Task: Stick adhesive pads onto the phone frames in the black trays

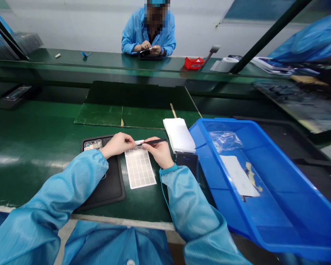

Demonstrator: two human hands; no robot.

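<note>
A pale sheet of rectangular stickers (141, 170) lies on the green table in front of me. My left hand (118, 144) is closed in a pinch at the sheet's top edge, where a small white piece shows between the hands. My right hand (161, 152) grips dark tweezers (156, 141), their tip pointing left to that same edge. Whether the tip touches a sticker is too small to tell. Left of the sheet, an opened phone frame (92, 144) rests on a black mat (110, 187), partly covered by my left hand and sleeve.
A large blue bin (267, 221) on the right contains a clear plastic bag (225, 141) and a white paper (238, 176). White sheets (179, 134) are stacked beside it, near a dark box (187, 162). Across the table, a co-worker (149, 33) handles a phone behind a raised shelf edge.
</note>
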